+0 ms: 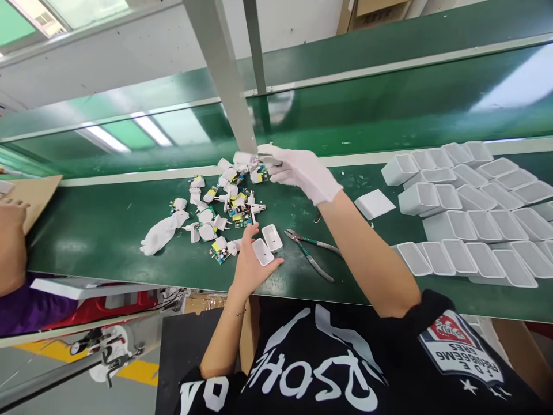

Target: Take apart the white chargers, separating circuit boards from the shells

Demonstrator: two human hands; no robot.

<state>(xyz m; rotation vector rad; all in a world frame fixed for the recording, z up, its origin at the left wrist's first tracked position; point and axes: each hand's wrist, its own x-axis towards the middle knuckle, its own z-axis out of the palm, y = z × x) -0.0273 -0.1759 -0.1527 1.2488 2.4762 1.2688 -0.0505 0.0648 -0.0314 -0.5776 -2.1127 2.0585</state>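
My left hand (pixel 245 268), bare, curves around a white plastic case (pixel 262 252) near the table's front edge. Its thumb and fingers lie along the case's sides, and the open side faces up. Touching that case is a second white plastic case (pixel 272 237). My right hand (pixel 305 172), in a white glove, reaches to the far edge of a pile of circuit boards with white plug parts (pixel 233 199). Its fingers are closed on a small whitish piece, which is blurred and partly hidden. Green-handled cutting pliers (pixel 309 251) lie beneath my right forearm, jaws toward the cases.
Rows of white open cases (pixel 466 225) fill the right side. A white block-shaped piece (pixel 375 204) lies nearer. Left of the pile is a crumpled white glove (pixel 163 233). A metal post (pixel 224 75) rises behind the pile. Another person's arm (pixel 11 245) rests at far left.
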